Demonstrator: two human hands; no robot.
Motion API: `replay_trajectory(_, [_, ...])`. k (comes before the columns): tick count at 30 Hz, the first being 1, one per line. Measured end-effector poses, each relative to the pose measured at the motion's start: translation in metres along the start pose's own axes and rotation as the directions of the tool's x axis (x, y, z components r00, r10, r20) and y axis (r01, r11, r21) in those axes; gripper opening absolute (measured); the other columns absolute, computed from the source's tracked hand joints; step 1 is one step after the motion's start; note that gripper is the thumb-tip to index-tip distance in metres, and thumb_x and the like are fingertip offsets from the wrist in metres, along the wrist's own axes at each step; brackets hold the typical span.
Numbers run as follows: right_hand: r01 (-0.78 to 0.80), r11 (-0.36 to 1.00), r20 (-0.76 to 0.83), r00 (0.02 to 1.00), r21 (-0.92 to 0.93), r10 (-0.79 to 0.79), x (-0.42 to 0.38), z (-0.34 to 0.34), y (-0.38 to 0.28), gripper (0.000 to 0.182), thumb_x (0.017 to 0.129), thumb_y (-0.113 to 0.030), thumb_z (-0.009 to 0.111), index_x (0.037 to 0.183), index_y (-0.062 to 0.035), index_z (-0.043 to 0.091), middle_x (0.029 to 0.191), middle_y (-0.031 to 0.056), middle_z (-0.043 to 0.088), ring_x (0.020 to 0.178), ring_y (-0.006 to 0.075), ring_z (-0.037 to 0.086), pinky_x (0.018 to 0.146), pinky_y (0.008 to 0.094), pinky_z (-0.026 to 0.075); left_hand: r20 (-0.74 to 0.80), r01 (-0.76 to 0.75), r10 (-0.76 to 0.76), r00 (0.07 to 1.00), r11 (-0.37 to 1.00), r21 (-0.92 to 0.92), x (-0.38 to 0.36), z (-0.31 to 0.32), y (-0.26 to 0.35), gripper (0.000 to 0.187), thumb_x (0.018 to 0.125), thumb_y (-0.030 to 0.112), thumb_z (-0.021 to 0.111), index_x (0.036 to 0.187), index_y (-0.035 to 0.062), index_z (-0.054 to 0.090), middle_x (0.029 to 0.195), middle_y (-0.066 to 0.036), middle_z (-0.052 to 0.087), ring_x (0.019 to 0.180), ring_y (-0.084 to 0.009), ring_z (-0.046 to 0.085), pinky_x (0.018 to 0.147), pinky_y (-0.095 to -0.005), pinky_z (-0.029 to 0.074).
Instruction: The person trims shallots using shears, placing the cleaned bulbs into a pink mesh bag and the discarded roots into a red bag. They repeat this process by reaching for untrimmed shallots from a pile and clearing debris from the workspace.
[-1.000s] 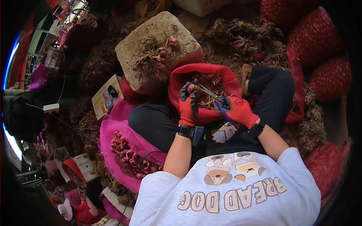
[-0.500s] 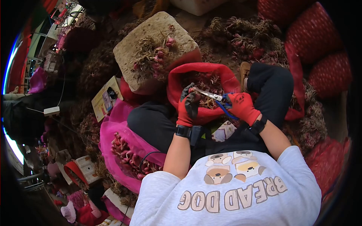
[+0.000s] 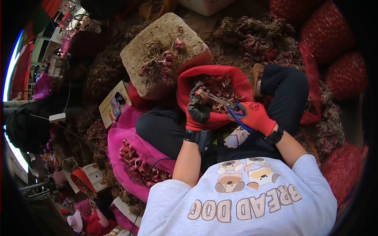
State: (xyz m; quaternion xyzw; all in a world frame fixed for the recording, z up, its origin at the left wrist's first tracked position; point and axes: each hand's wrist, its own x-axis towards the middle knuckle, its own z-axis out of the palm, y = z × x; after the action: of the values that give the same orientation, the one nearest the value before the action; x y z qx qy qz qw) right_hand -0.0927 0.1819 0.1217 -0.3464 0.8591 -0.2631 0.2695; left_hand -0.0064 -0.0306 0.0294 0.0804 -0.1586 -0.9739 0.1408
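My left hand (image 3: 199, 106), in a red glove with a dark grey palm, is closed around a small pinkish shallot (image 3: 201, 93). In my right hand (image 3: 255, 117), gloved in red, are blue-handled scissors (image 3: 223, 102), their blades pointing left with the tips right at the shallot. Both hands are over the near side of a red mesh bag (image 3: 240, 74) whose rim is rolled open, with dry stalk and root clippings (image 3: 226, 92) inside. A pink mesh bag (image 3: 114, 151) of trimmed shallots (image 3: 138, 163) lies by my left knee.
Untrimmed shallots (image 3: 167, 61) lie on a pale, worn block (image 3: 134, 59) ahead. A heap of dried shallots (image 3: 271, 43) spreads beyond the red bag. Full red mesh sacks (image 3: 327, 31) stand at the right. Beside the block, a phone (image 3: 115, 106) rests on a yellowish board (image 3: 105, 112).
The shallot in my left hand has turned and shows more plainly, the hand's dark palm side facing up more. The scissors have tilted slightly, their handles lower, still in my right hand.
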Motion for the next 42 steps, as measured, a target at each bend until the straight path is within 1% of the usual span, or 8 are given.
replay_trajectory(9, [0.182,0.926,-0.293,0.913,-0.332,-0.284,0.003,0.021,0.024,0.036,0.077,-0.045,0.067,0.073,-0.009,0.062,0.069,0.0126,0.062,0.064,0.0303,0.06,0.056,0.0363,0.046,-0.019,0.02,-0.018,1.0,0.994,0.106,-0.004,0.002,-0.003,0.043,0.088,0.009,0.049,0.131,0.012,0.042,0.12,-0.007,0.053,0.109,-0.0218,0.053,0.091,-0.0409,0.047])
replay_trajectory(21, [0.027,0.97,0.035,0.999,0.24,-0.036,0.008,0.025,0.02,0.047,0.079,-0.054,0.059,0.087,-0.0079,0.066,0.078,0.0168,0.065,0.075,0.0334,0.063,0.067,0.0416,0.048,0.01,0.076,-0.075,0.997,0.997,-0.028,-0.002,-0.015,-0.008,0.05,0.086,0.02,0.058,0.133,0.0137,0.04,0.116,0.001,0.056,0.107,-0.0142,0.055,0.1,-0.0376,0.041])
replay_trajectory(25, [0.042,0.999,-0.055,0.998,0.035,-0.04,0.006,0.018,0.005,0.043,0.08,-0.053,0.058,0.087,-0.011,0.066,0.077,0.0138,0.066,0.075,0.0307,0.064,0.066,0.0401,0.049,0.063,0.03,-0.033,0.997,0.998,0.05,-0.002,-0.018,-0.018,0.066,0.081,0.031,0.069,0.134,0.0088,0.037,0.115,0.003,0.056,0.106,-0.0117,0.055,0.102,-0.0375,0.039])
replay_trajectory(31, [0.065,0.984,-0.227,0.969,-0.164,-0.102,0.005,0.024,0.014,0.039,0.078,-0.05,0.06,0.078,-0.0112,0.062,0.068,0.0111,0.062,0.066,0.029,0.062,0.057,0.0404,0.046,-0.124,0.101,-0.106,0.987,0.994,-0.044,-0.003,0.007,-0.013,0.039,0.086,0.009,0.051,0.125,0.0108,0.051,0.106,-0.004,0.059,0.095,-0.0172,0.057,0.092,-0.0373,0.045])
replay_trajectory(33, [0.139,0.937,-0.358,0.898,-0.32,-0.255,0.008,0.054,0.04,0.035,0.076,-0.046,0.063,0.073,-0.0115,0.058,0.064,0.0099,0.057,0.06,0.0281,0.058,0.053,0.0412,0.043,0.146,0.083,-0.087,0.985,0.996,0.03,-0.006,-0.053,-0.02,0.035,0.091,0.016,0.047,0.125,0.01,0.047,0.104,-0.001,0.056,0.096,-0.0138,0.055,0.094,-0.0332,0.043])
replay_trajectory(36, [0.214,0.874,-0.447,0.792,-0.436,-0.417,0.021,0.057,0.059,0.03,0.07,-0.04,0.067,0.06,-0.0136,0.057,0.055,0.0089,0.053,0.053,0.0275,0.056,0.051,0.0402,0.045,0.146,0.045,-0.032,0.989,0.995,-0.084,-0.004,-0.036,-0.024,0.042,0.088,0.011,0.053,0.127,0.0027,0.04,0.107,-0.009,0.055,0.095,-0.0221,0.056,0.084,-0.0302,0.046])
replay_trajectory(39, [0.092,0.979,-0.226,0.965,-0.18,-0.132,0.024,0.055,0.054,0.053,0.073,-0.063,0.056,0.074,-0.0112,0.067,0.069,0.0148,0.064,0.066,0.027,0.063,0.06,0.0408,0.047,-0.056,0.016,0.052,0.997,0.572,0.82,-0.007,-0.024,-0.015,0.039,0.09,0.007,0.05,0.128,0.0009,0.043,0.11,-0.006,0.056,0.094,-0.0139,0.055,0.082,-0.0276,0.046])
replay_trajectory(42, [-0.183,0.926,0.105,0.982,0.329,0.157,0.047,0.031,0.038,0.047,0.08,-0.054,0.057,0.085,-0.0094,0.068,0.071,0.0099,0.064,0.063,0.0193,0.062,0.06,0.0336,0.047,-0.055,0.016,0.047,0.997,0.598,0.801,0.0,-0.016,-0.015,0.033,0.09,0.008,0.05,0.122,0.0005,0.05,0.11,-0.004,0.058,0.095,-0.0123,0.056,0.085,-0.0271,0.046])
